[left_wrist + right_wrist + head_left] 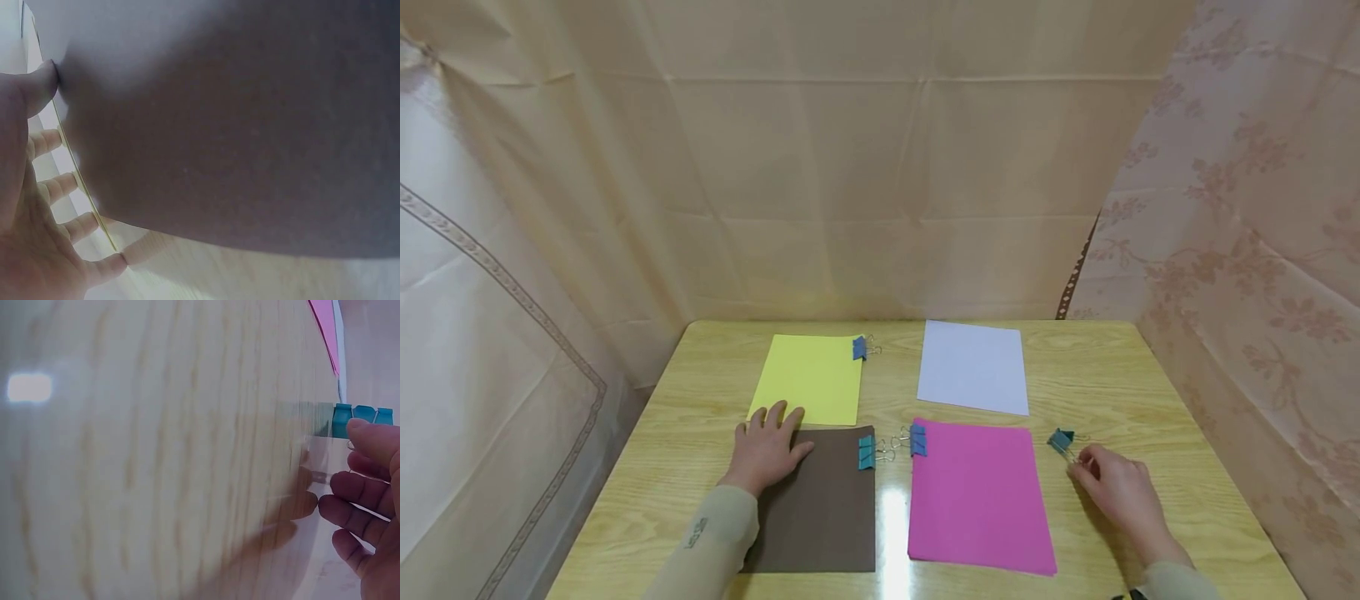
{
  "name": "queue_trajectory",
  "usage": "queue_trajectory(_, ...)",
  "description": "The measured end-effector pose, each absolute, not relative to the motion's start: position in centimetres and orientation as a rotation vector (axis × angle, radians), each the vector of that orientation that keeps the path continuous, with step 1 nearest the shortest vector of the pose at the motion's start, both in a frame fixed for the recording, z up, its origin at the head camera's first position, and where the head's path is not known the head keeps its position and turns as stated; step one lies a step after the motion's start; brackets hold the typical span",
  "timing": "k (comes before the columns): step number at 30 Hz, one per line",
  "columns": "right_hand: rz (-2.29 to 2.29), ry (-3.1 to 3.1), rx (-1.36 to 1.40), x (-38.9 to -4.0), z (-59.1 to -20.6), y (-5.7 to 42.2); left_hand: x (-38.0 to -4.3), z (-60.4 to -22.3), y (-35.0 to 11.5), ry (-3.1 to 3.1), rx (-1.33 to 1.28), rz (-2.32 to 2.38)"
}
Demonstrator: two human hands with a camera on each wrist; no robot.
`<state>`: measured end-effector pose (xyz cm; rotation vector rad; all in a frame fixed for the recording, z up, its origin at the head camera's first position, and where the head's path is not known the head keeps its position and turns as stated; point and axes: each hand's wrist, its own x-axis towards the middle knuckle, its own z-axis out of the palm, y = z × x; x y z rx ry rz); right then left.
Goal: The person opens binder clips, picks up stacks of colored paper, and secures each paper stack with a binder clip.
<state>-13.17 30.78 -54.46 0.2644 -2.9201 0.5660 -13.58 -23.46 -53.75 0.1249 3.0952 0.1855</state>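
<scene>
My left hand [766, 450] rests with fingers spread where a dark brown paper stack [823, 517] meets the near edge of a yellow one [812, 379]. A teal binder clip [867, 452] grips the brown stack's upper right corner. To the right, my right hand [1122, 492] pinches a wire handle of a loose teal binder clip [1062, 440] between thumb and forefinger. The right wrist view shows that clip's body [362, 419] beyond the thumb, close over the table, other fingers bent below.
Between the hands lies a magenta stack [977, 500], a blue binder clip [918, 440] on its upper left corner. Behind it is a pale lavender stack [973, 367] bearing no clip. Another blue binder clip [859, 348] holds the yellow stack. Cloth curtains [880, 167] surround the wooden table [1150, 375].
</scene>
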Motion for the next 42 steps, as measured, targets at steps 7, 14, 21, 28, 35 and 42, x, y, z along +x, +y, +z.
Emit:
queue_trajectory(7, 0.674, -2.915, 0.223, -13.0, -54.4, 30.9, -13.7, -54.1, -23.6, 3.089, 0.113, 0.179)
queue_trajectory(14, 0.718, -2.81, 0.241, -12.8, -54.3, 31.0, -13.7, -54.1, -23.5, 3.08, 0.103, 0.182)
queue_trajectory(21, 0.712, -2.832, 0.274, -13.4, -54.1, 31.2, -13.7, -54.1, -23.5, 3.084, 0.11, 0.17)
queue_trajectory(28, 0.703, -2.907, 0.289, -13.7, -54.1, 31.0, -13.6, -53.9, -23.4, 3.077, 0.105, 0.207)
queue_trajectory(35, 0.667, -2.975, 0.275, -14.0, -54.1, 30.7, -13.5, -54.0, -23.4, 3.085, 0.107, 0.213)
queue_trajectory(42, 0.667, -3.028, 0.278, -14.2, -54.0, 30.5, -13.6, -54.0, -23.4, 3.094, 0.113, 0.209)
